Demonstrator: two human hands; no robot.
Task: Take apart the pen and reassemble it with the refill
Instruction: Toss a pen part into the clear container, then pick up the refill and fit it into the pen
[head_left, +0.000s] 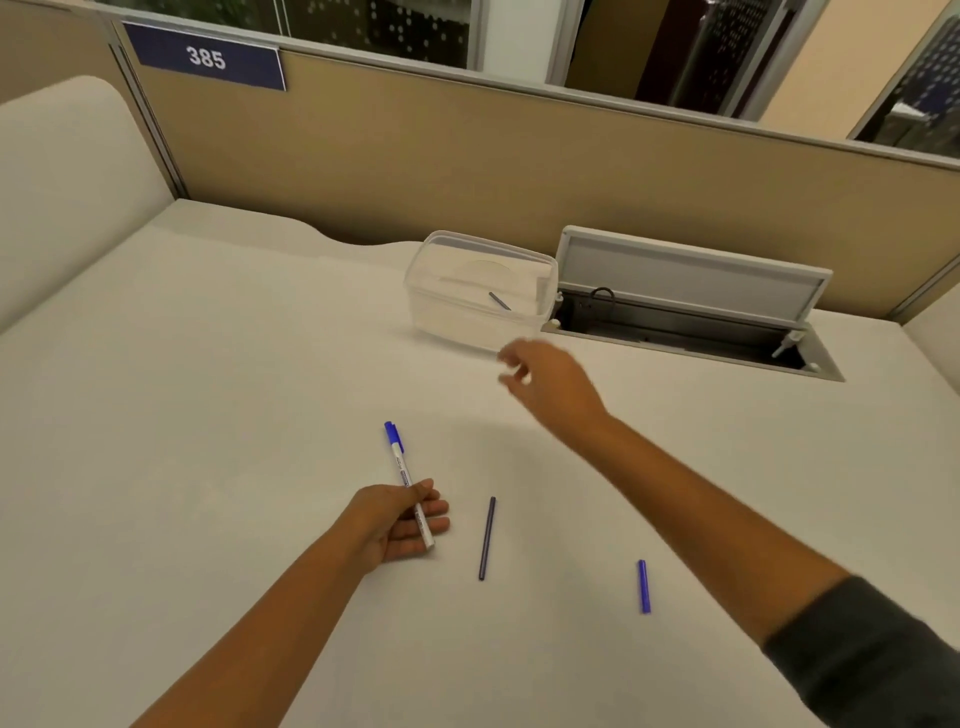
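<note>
My left hand (402, 522) grips a white pen barrel (408, 480) with a blue end, which points away from me over the white table (208, 364). A dark blue refill (487, 538) lies loose on the table just right of that hand. Further right lies a short blue pen piece (644, 586). My right hand (545, 382) hovers blurred in front of a clear plastic box (480, 291), fingers loosely curled, nothing visible in them. Another thin dark refill (500, 301) lies inside the box.
An open cable hatch (691, 306) with a raised grey lid sits in the table right of the box. A tan partition (467, 156) with a sign reading 385 runs along the back edge.
</note>
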